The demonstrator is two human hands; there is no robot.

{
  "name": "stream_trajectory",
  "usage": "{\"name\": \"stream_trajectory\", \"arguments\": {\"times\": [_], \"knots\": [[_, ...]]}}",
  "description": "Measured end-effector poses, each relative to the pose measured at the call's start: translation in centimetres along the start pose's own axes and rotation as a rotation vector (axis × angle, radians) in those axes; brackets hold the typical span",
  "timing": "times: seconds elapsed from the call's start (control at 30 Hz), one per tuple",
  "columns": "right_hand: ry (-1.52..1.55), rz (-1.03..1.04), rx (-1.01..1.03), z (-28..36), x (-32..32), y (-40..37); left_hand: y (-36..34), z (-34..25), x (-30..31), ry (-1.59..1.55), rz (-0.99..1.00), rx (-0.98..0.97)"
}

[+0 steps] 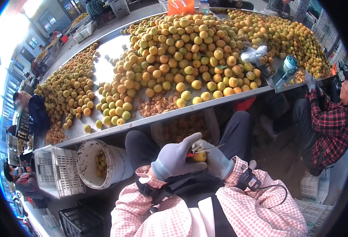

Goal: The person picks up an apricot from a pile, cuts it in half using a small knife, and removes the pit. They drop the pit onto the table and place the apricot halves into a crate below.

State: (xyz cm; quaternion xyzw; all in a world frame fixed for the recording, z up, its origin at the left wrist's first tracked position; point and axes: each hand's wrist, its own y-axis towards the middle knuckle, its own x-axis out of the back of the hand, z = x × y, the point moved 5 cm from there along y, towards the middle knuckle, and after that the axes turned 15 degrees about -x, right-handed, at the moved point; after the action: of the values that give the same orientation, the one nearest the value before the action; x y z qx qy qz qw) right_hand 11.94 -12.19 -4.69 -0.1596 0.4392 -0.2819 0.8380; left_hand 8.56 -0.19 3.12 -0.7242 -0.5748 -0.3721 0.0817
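Both my hands wear pale gloves and meet above my lap. My left hand (178,157) is closed on a small knife with a red handle (190,153), whose thin blade (215,148) points to the right. An apricot (199,157) sits between the two hands, gripped by my right hand (217,160), its fingers curled round it. Part of the fruit is hidden by the gloves. Beyond my hands, a large heap of apricots (189,51) covers the metal table (158,118), with a small pile of pits or scraps (158,106) near its edge.
Under the table edge stands a crate of fruit pieces (185,128). A white bucket (102,164) and white crates (59,170) are at the left. A turquoise bottle (287,67) and plastic bag (253,54) lie at the right, near a co-worker in a plaid shirt (328,122).
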Motion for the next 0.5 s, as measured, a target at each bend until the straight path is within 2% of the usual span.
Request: {"name": "stream_trajectory", "arguments": {"times": [0.03, 0.07, 0.1, 0.17, 0.2, 0.23, 0.3, 0.33, 0.4, 0.43, 0.5], "knots": [[-0.015, 0.034, -0.035, -0.3, -0.4, -0.1, 0.4, -0.6, 0.3, 0.063, -0.004, -0.098], [-0.154, 0.06, 0.098, -0.3, -0.8, -0.7, 0.7, -1.3, 0.4, 0.125, -0.008, -0.196], [-0.155, 0.061, 0.103, -0.5, -1.0, -0.8, 0.9, -1.4, 0.5, 0.128, -0.007, -0.199], [-0.156, 0.076, 0.122, -0.5, -1.8, -0.9, 1.1, -2.6, 0.5, 0.352, -0.015, -0.381], [0.099, 0.269, 0.058, -0.3, -1.9, -1.1, 1.4, -2.9, 0.8, 0.433, -0.049, -0.402], [0.096, 0.27, 0.058, -0.1, -2.0, -1.0, 1.5, -2.8, 0.8, 0.435, -0.052, -0.403], [0.417, 0.204, -0.011, -0.1, -1.5, -0.7, 1.6, -2.6, 0.9, 0.516, -0.089, -0.398], [0.415, 0.206, -0.006, 0.1, -1.5, -0.5, 1.7, -2.8, 1.1, 0.519, -0.089, -0.403], [-0.058, 0.109, 0.043, 0.3, -1.5, -0.4, 1.8, -3.6, 1.6, 0.602, -0.081, -0.41], [-0.053, 0.106, 0.046, 0.0, -1.6, -0.4, 2.0, -4.0, 2.0, 0.599, -0.077, -0.414], [-0.109, 0.006, 0.08, -0.5, -2.0, -0.6, 2.4, -5.4, 2.3, 0.723, 0.052, -0.588]]}}
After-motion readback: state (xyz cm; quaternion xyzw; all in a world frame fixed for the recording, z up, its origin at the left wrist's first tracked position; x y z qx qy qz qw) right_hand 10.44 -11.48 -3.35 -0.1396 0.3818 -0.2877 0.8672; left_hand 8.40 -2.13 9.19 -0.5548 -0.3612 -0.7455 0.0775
